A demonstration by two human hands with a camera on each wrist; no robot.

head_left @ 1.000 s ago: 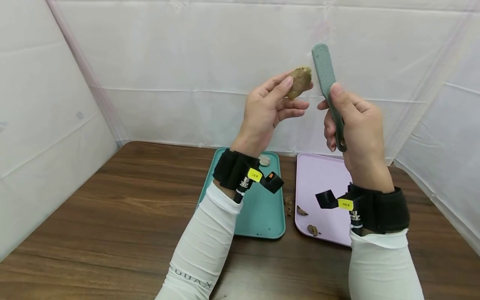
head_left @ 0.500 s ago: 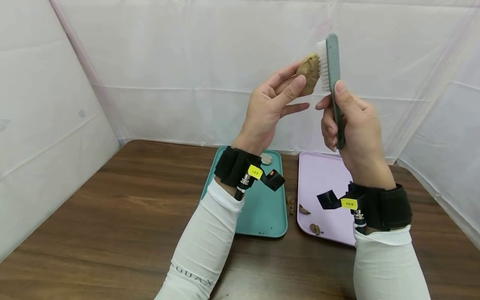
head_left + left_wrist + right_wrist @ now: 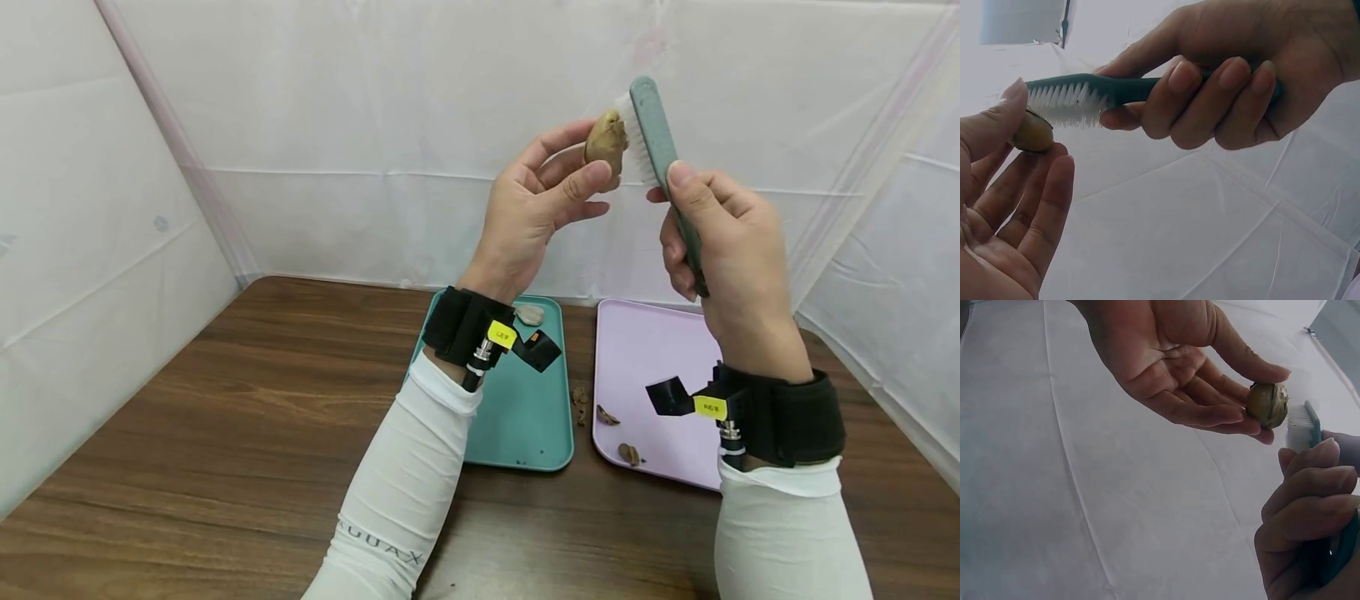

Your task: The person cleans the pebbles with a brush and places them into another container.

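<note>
Raised at chest height before white sheeting: left hand (image 3: 542,208) pinching a small brown nut-like lump (image 3: 604,140) betw. thumb and fingertips, right hand (image 3: 720,242) wrapped round the handle of a green brush (image 3: 660,158). Changed vs. a sec. ago: brush then stood apart from the lump w/ its back turned to the camera; now turned, white bristles (image 3: 1066,105) pressed against the lump's side, brush tilted slightly leftward at top. Judged: scrubbing under way, lump held steady while bristles work its surface. Below on the brown wood table (image 3: 225,433), two trays side by side: teal tray (image 3: 525,433) holding one pale lump (image 3: 529,314) near its far edge; lilac tray (image 3: 645,367) w/ a couple of brown shell-like bits (image 3: 628,454) by its near-left rim. More brown crumbs (image 3: 579,398) on the table in the gap betw. the trays.
</note>
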